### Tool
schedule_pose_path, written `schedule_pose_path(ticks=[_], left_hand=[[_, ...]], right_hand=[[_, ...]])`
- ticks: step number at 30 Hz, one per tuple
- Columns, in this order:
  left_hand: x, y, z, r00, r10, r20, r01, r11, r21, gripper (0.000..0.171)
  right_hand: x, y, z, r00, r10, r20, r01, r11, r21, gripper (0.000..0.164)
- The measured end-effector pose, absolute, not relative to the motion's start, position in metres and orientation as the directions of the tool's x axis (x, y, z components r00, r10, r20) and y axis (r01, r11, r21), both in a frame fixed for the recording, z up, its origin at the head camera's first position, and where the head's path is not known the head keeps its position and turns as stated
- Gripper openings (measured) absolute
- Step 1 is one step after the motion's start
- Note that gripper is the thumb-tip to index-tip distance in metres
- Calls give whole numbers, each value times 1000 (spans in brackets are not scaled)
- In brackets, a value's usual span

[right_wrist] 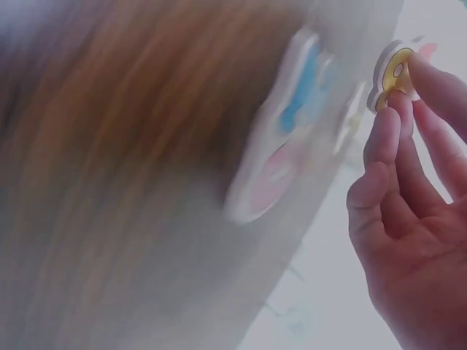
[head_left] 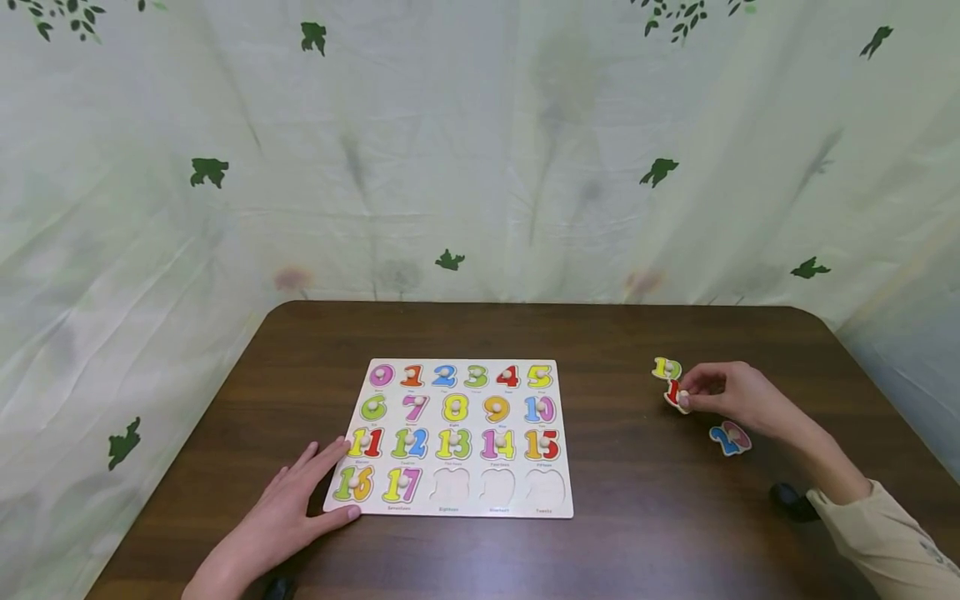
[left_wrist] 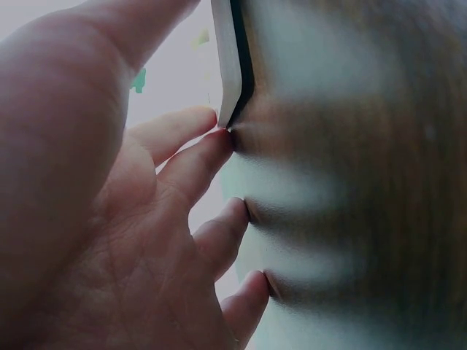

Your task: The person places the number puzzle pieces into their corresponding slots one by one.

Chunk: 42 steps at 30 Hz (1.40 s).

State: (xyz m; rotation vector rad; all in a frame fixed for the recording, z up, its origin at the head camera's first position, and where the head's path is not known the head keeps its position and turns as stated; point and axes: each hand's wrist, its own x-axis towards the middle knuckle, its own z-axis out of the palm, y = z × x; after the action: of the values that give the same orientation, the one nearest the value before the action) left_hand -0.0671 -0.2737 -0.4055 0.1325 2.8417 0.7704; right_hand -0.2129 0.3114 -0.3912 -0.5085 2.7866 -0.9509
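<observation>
A white number puzzle board (head_left: 420, 509) lies on the table, with knobbed pieces 0 to 17 in it and three bare recesses at the lower right. My left hand (head_left: 281, 504) rests at its left edge, thumb by the near corner; in the left wrist view, fingertips touch the board's edge (left_wrist: 227, 58) and the tabletop. At the right, my right hand (head_left: 742, 400) pinches a number puzzle piece (head_left: 673, 395) with a red 1; its yellow second digit (right_wrist: 395, 69) shows in the right wrist view. Beside it lies a yellow-green piece (head_left: 666, 368), and nearer, a blue-and-pink 20 piece (head_left: 730, 438).
The brown wooden table (head_left: 630, 533) has rounded far corners. A pale curtain (head_left: 480, 150) with green leaf prints hangs behind it. A small black object (head_left: 793, 502) is at the right wrist, and another (head_left: 279, 588) is by the left wrist.
</observation>
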Motion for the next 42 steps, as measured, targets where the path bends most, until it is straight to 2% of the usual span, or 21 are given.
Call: schedule_pose_path(ticks=[15,23,31,42], left_hand=[[-66,-273,-404,-978,139,-154,40,855,518,92],[-65,-273,-404,-980,143,-135,52,852,521,92],[-65,-272,-404,-981,139,-137,49,854,518,92],[-65,-272,-403,-979,143,-143,49,853,520,92]], right_hand=[[-184,246,-375,-923,-368,115,-343,646,-682,14],[-167,198,-370,-890,-416,186,-420,591,-689,19],[-153,144,-371,-866,-483,130,-413,546,-729,15],[-139,82,-383,-795,-602,75,-458,514,-725,7]])
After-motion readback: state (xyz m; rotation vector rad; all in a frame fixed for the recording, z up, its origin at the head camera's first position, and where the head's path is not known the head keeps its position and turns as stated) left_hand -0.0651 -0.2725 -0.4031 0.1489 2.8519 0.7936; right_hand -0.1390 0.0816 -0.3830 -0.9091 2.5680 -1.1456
